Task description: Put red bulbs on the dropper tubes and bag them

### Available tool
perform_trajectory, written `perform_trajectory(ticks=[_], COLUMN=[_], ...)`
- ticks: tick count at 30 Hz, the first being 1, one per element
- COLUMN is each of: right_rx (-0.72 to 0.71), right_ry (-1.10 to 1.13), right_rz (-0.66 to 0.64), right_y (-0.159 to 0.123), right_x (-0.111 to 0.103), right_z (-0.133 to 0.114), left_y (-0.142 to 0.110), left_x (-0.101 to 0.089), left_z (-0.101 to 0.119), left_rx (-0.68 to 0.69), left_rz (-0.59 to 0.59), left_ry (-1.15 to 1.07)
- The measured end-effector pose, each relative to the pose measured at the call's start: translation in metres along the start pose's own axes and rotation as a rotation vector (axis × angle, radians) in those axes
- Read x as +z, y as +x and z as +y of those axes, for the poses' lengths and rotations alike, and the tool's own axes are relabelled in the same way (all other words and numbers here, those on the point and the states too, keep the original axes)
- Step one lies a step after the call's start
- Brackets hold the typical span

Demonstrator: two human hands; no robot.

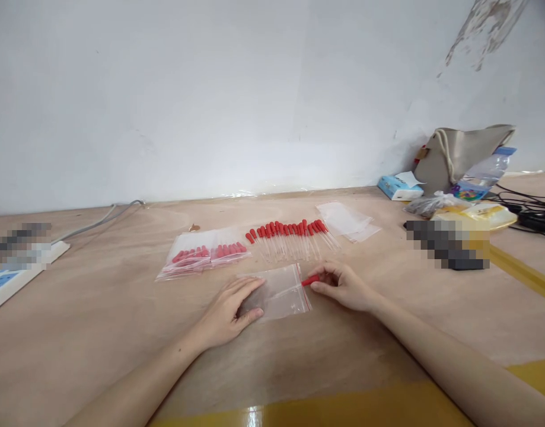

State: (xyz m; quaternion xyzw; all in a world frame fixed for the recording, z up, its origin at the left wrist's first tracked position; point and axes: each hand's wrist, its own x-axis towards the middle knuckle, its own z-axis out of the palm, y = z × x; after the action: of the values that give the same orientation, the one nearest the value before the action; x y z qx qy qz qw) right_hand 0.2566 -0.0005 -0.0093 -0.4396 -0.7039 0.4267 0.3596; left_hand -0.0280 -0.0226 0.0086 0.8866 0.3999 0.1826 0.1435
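A clear zip bag (279, 299) lies flat in front of me, its red-edged mouth facing right. My left hand (232, 311) rests on the bag's left end, fingers stretched out and thumb apart. My right hand (341, 286) pinches the red rubber bulb of a glass dropper (311, 280) at the mouth, and the dropper's thin glass tube reaches into the bag. Behind the bag lies a row of loose droppers (290, 230) with red bulbs pointing away. To their left sit filled zip bags (190, 261) with droppers in them.
Flat unfilled bags (346, 220) lie behind on the right. Farther right are a tissue pack (400, 187), a beige bag (463, 157), a plastic bottle (488, 172), a yellow packet (477, 214) and black cables (536, 220). A power strip (27, 276) is at far left.
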Motion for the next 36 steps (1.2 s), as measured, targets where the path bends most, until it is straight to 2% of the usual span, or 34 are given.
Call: perform_trajectory(ticks=[3,6,11,14,22,28,30,34,36], right_rx=[-0.122,-0.189,-0.120,-0.082,-0.251,-0.264,-0.226,-0.003,0.082], right_ry=[-0.171,-0.133,0.134,0.171,-0.203,-0.229,-0.205,-0.387,-0.465], right_rz=[-0.044,-0.089,-0.209,-0.253,-0.201,-0.273,-0.197,0.178,0.317], right_y=[0.000,0.001,0.003,0.004,0.009,0.005,0.006,0.024,0.040], right_x=[0.000,0.007,0.020,0.021,0.004,-0.004,-0.009,-0.027,-0.035], right_z=[-0.007,-0.013,-0.012,-0.009,-0.012,-0.009,-0.004,0.005,0.005], left_y=[0.000,0.001,0.001,0.001,-0.002,-0.003,-0.002,-0.001,-0.001], left_x=[0.001,0.001,0.002,0.002,-0.001,-0.002,-0.002,-0.001,-0.001], left_z=[0.001,0.001,0.001,0.001,-0.005,-0.009,-0.008,-0.006,-0.006], left_rx=[-0.001,0.003,0.001,0.006,0.028,0.049,0.051,0.043,0.031], left_rz=[0.004,0.004,0.001,0.000,-0.005,0.007,0.011,0.019,0.021], left_ry=[-0.003,-0.013,-0.011,-0.023,-0.103,-0.106,-0.113,-0.113,-0.101])
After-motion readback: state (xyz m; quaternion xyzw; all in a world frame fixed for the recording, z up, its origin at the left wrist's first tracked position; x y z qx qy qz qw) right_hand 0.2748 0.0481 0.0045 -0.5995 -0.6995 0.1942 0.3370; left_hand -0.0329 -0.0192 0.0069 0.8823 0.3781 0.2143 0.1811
